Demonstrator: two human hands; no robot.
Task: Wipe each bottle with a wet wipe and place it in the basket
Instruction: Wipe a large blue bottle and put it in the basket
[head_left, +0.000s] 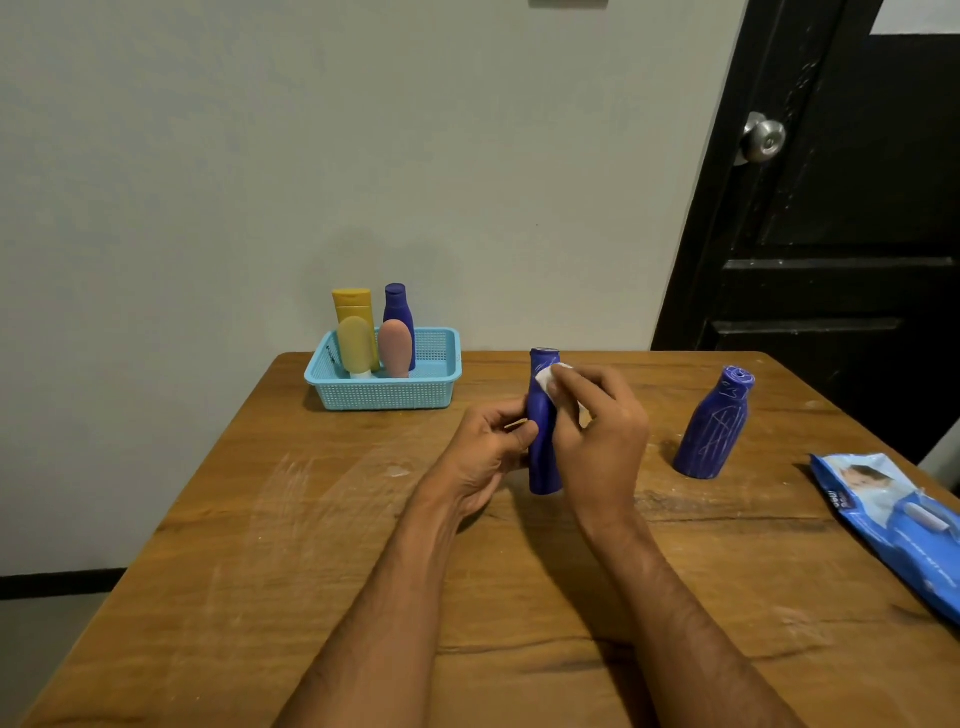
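While gripped: bottle (543, 441), seemingly wiped.

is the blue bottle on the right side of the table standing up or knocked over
Standing upright. The scribbled blue bottle rests on its base on the table, cap end up.

Blue bottle (543, 457) between both hands (wipe (546, 378) on neck)

six bottles (543, 426), one basket (384, 389), one wipes pack (893, 525)
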